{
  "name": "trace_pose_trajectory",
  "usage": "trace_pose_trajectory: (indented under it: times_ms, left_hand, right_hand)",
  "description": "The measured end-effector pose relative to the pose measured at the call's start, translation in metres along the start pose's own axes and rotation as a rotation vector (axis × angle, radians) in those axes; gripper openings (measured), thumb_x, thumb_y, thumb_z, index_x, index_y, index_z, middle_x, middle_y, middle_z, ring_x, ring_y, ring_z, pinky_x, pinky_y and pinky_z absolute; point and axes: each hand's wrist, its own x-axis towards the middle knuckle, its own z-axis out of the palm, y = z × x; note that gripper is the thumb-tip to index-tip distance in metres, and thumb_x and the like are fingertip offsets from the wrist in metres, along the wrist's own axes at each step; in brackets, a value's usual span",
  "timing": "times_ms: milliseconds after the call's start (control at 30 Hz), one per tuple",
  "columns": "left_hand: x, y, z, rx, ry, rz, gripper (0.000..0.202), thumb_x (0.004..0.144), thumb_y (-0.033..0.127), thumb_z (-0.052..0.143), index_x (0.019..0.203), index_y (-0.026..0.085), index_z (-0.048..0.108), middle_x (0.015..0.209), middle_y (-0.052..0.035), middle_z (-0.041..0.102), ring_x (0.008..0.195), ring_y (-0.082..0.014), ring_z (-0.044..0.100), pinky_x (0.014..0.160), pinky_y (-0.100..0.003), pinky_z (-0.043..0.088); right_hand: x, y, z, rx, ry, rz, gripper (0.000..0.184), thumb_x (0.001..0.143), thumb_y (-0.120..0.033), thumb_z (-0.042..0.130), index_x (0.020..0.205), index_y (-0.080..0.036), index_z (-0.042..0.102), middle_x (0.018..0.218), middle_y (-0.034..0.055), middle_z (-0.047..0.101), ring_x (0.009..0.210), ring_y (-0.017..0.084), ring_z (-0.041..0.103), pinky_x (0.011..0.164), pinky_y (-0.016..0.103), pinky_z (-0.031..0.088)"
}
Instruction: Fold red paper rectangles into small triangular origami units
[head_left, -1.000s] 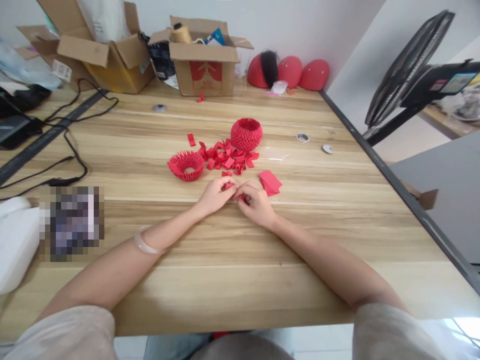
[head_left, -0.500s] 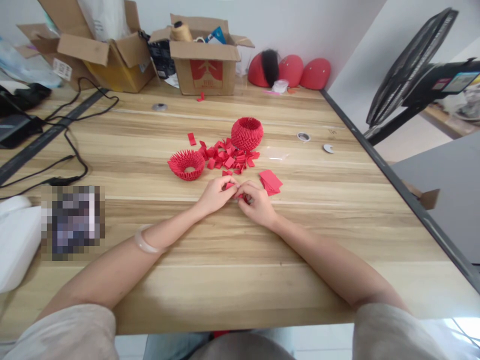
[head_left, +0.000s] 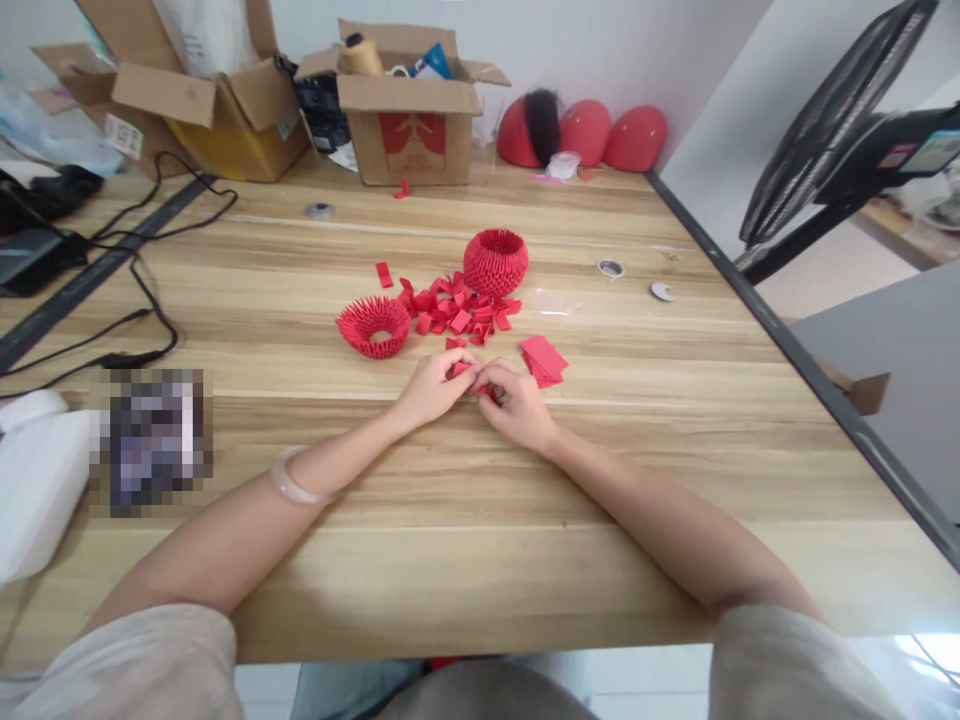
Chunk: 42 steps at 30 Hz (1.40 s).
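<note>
My left hand [head_left: 436,386] and my right hand [head_left: 517,402] meet fingertip to fingertip above the wooden table. Both are closed on a small piece of red paper [head_left: 462,371], mostly hidden by the fingers. To the right of my right hand lies a small stack of red paper slips [head_left: 543,359]. Just beyond my hands is a loose pile of folded red paper pieces [head_left: 459,308]. A shallow red bowl made of folded paper [head_left: 375,327] sits left of that pile. Behind the pile stands a rounder red folded-paper vase [head_left: 495,264].
Open cardboard boxes [head_left: 409,135] line the wall, with red domed caps [head_left: 585,134] beside them. Black cables [head_left: 154,300] cross the table's left side. A white box [head_left: 41,490] stands at the near left, and a fan [head_left: 832,130] rises beyond the right edge.
The view has shifted slightly. Both hands stay together on the red paper, with barely any finger movement visible.
</note>
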Motion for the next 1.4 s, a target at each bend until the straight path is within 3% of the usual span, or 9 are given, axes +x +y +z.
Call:
trace_pose_trajectory:
  times_ms: [1400]
  left_hand:
    - [0.0006,-0.0043,0.0012,0.012,0.005,0.027,0.02,0.081,0.03,0.049,0.081,0.014,0.06,0.063,0.0008,0.052,0.058,-0.0099,0.043,0.053,-0.02,0.033]
  right_hand:
    - [0.0005,-0.0006,-0.001,-0.017,-0.018,0.026,0.016,0.066,-0.005,0.048,0.07,-0.017,0.058,0.078,0.003,0.056,0.063,0.011,0.049,0.06,0.024,0.043]
